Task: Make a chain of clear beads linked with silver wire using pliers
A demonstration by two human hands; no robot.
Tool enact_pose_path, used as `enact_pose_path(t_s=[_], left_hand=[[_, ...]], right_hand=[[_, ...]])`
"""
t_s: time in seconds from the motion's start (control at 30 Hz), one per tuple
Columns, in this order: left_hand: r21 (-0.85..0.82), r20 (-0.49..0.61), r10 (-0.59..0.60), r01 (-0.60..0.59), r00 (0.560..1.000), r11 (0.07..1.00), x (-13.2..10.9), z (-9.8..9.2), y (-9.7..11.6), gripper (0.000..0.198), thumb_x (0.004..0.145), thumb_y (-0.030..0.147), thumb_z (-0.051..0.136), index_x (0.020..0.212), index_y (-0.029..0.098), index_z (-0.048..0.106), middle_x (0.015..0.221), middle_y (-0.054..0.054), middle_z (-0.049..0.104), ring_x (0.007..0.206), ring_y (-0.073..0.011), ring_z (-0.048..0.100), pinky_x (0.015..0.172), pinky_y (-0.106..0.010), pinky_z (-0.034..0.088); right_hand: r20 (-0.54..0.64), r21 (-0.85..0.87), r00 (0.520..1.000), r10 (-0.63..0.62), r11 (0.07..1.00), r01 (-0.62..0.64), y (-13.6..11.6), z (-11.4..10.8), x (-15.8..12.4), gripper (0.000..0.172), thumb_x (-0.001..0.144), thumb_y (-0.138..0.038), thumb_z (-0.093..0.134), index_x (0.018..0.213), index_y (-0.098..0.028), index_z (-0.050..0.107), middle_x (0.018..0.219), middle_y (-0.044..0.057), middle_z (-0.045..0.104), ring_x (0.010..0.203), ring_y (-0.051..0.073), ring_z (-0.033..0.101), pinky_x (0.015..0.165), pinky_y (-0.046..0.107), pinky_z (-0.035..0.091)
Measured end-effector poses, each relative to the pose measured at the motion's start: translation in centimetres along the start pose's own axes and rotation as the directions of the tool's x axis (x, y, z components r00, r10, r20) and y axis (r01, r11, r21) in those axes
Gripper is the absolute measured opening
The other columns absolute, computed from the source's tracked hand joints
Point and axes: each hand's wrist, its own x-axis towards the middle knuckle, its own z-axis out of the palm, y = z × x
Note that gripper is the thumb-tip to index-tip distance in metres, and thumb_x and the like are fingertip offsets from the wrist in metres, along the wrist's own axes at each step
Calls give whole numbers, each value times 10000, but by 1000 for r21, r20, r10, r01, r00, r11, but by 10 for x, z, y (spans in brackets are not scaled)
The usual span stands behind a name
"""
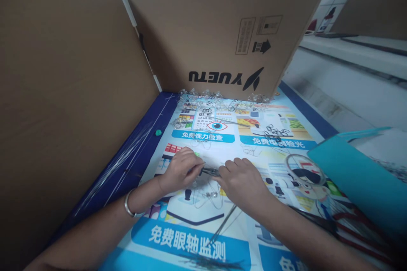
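Note:
My left hand (182, 170), with a silver bangle on the wrist, is closed in a pinch just left of the middle of the table; its fingertips seem to hold a thin wire. My right hand (243, 182) is closed around a tool with slim dark metal jaws, which look like pliers (210, 172). The jaws point left and meet the left fingertips. Below the hands, a thin wire loop with small clear beads (211, 194) hangs or lies over the printed sheet; I cannot tell which. The pliers' handles are hidden inside my right hand.
Cardboard panels (219, 29) stand behind and at left. Beaded wire pieces (203, 95) line the back; dark wire loops (275, 132) lie nearer. Straight wires (222, 224) lie in front. At right are a round ring (305, 169), a turquoise container (359, 178) and red handles (359, 224).

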Motion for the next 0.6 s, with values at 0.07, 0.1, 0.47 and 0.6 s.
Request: enact_pose_path(t_s=[0.07,0.1,0.47,0.6], left_hand=[[-7,4,-1,1,1000,1000,0,0,1,95,811,119,465,775,167,539,620,-7,542,620,-131,472,637,-285,386],[-11,2,0,0,1000,1000,1,-1,1,94,813,121,462,780,167,537,623,-9,541,623,-133,472,636,-286,387],[-16,4,11,-11,1000,1000,-1,1,0,86,805,108,468,790,166,529,641,-15,545,640,-138,467,643,-299,390],[-18,4,16,-16,1000,1000,-2,2,0,87,799,99,472,786,166,526,642,-14,543,644,-137,463,648,-300,387]], right_hand=[[13,6,1000,-2,1000,2,0,-1,0,243,805,-377,560,665,-183,601,647,34,581,662,177,481,617,308,214],[20,8,1000,-3,1000,3,0,-2,0,242,808,-373,556,667,-182,602,650,34,582,661,177,482,615,308,215],[46,12,999,-16,1000,16,-1,0,-1,237,834,-341,524,686,-175,605,645,44,584,649,177,491,600,306,222],[43,4,999,-20,1000,20,-1,1,-1,249,841,-343,513,687,-170,605,642,46,586,642,179,495,599,305,228]])
